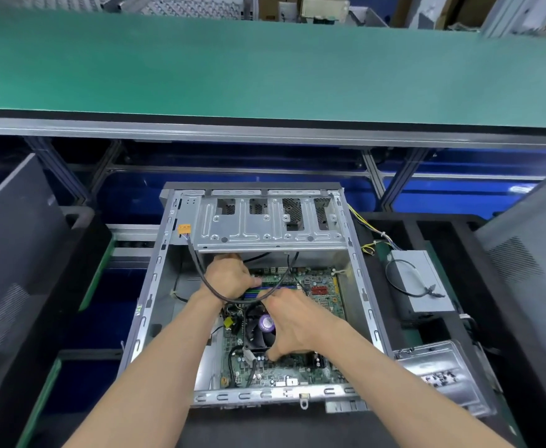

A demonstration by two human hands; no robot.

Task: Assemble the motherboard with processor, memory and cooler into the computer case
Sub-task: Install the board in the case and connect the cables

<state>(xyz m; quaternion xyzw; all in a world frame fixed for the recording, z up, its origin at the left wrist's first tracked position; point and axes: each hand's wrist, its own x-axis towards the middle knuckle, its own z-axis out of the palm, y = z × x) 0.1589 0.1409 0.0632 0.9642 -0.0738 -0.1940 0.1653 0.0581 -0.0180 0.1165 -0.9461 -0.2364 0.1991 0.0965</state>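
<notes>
An open grey computer case [155,279] lies flat in front of me, its drive cage [265,224] across the far end. Inside lies the green motherboard [323,286]. Its black cooler fan with a purple hub label [267,323] sits near the middle, and blue memory slots [258,291] lie beyond it. My left hand [229,276] grips the board's far-left part, by the memory slots. My right hand [292,324] lies over the cooler's right side, fingers curled down around it. A black cable [207,282] loops over my left wrist.
A grey power supply [417,279] with loose wires lies to the right of the case, with a metal bracket [443,370] nearer me. Dark case panels stand at the far left [16,253] and far right [524,240]. A green conveyor belt [265,66] runs across behind.
</notes>
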